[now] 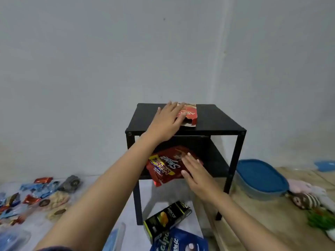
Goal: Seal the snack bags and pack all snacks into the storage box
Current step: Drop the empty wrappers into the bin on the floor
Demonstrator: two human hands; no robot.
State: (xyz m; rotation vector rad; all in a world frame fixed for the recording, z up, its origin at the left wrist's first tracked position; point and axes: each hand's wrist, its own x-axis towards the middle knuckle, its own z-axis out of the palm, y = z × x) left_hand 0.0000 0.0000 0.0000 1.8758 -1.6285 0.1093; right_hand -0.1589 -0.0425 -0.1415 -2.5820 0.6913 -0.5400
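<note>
Head view, left hand (167, 122) seemingly pressing red packet (190, 114)

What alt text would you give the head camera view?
A left hand lies flat on a red snack bag atop a small black shelf, while the right hand touches a red packet on its lower level. Loose snacks lie at left, a blue-lidded box at right.

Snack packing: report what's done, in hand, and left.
Done: nothing visibly packed; the grey tub with blue lid is closed. In hand: left hand lies flat on the torn red bag atop the black metal shelf; right hand touches the red snack pack on its lower tier. Left: small wrapped snacks at left, black carton, blue pouch.
</note>
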